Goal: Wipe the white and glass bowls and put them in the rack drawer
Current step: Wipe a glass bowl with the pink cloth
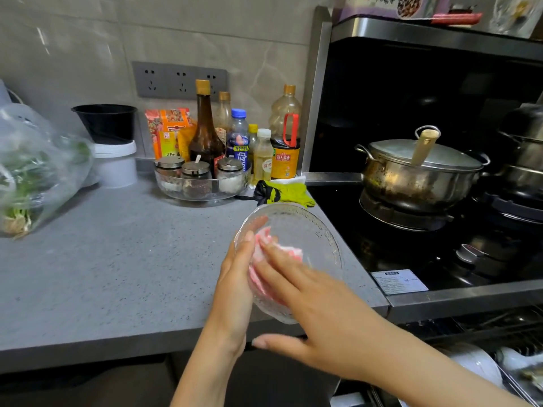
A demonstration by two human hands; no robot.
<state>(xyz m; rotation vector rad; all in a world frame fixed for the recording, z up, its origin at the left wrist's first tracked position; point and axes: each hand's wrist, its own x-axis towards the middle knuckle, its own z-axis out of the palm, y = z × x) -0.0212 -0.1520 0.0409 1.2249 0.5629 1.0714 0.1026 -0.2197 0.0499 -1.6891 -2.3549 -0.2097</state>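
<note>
A clear glass bowl (305, 227) is tilted toward me above the grey counter's front edge. My left hand (235, 283) holds it from the left side, thumb on the rim and fingers behind the glass. My right hand (311, 301) reaches into the bowl with straight fingers and presses a pink and white cloth (282, 252) against the inside. Below right, the open rack drawer (499, 336) shows wire racking and a white bowl (476, 367) standing in it.
Sauce bottles (205, 127) and a glass tray of spice jars (201, 183) crowd the counter's back. A yellow-green glove (289, 193) lies behind the bowl. A bag of greens (32, 171) sits left. A lidded steel pot (417, 171) is on the black stove.
</note>
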